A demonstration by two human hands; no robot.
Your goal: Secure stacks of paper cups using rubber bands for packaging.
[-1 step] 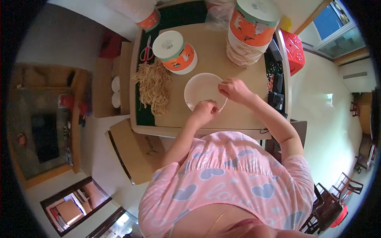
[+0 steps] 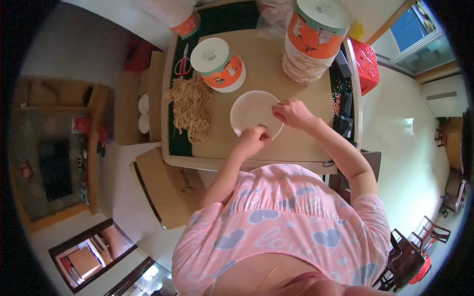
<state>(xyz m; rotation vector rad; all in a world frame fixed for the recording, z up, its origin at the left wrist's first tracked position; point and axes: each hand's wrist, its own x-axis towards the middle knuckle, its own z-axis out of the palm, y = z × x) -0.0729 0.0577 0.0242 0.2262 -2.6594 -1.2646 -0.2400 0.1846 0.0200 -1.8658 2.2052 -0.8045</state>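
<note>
A white round tub [image 2: 247, 111] stands with its mouth up at the middle of the table's near side. My left hand [image 2: 254, 140] is at its near rim, with the thumb and fingers pinched together. At the right side of the rim my right hand [image 2: 292, 113] is also closed, knuckles up, its fingertips at the edge. What either hand pinches is too small or hidden to make out. Left of the tub lies a loose heap of tan cords [image 2: 190, 108]. Just beyond it, an orange-and-white tub with a green-edged lid [image 2: 222, 71] stands upright.
Pink-handled scissors [image 2: 182, 66] lie at the far left. A tall stack of tubs [image 2: 316, 37] with cords bundled around it is at the far right. Nested tubs [image 2: 185, 24] lean at the far left corner. Black items [image 2: 343, 126] line the right edge. A cardboard box [image 2: 170, 190] is below the table.
</note>
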